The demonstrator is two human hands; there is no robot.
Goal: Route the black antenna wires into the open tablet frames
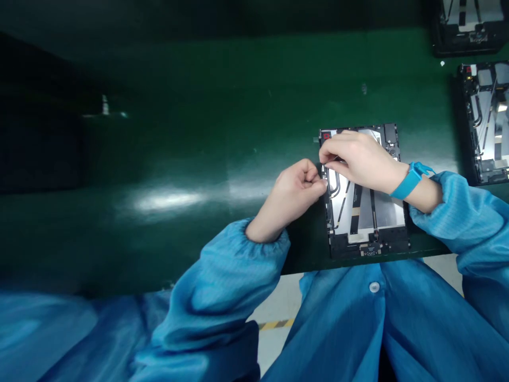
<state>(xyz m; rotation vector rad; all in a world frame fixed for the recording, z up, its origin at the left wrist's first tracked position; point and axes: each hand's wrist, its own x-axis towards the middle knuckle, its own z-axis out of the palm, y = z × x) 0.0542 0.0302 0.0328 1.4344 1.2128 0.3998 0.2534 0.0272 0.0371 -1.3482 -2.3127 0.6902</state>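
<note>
An opened tablet-like device [387,209] lies flat near the front edge of the green work surface, its flat cables, silvery plates and black frame exposed. At its left edge, my left hand [298,188] is closed, thumb and forefinger pinched by the frame. My right hand [358,156] reaches over the upper part of the device, fingers curled into a pinch close to the left fingertips. Whatever is between either set of fingertips is too small or hidden to make out. A blue strap [409,183] circles my right wrist.
Another opened device [487,122] lies at the right edge, with stacked devices [469,40] beyond it at the top right. The green work surface [199,132] stretches left, with a dark box-like shape [40,143] at the far left. Blue clothing [40,334] shows at lower left.
</note>
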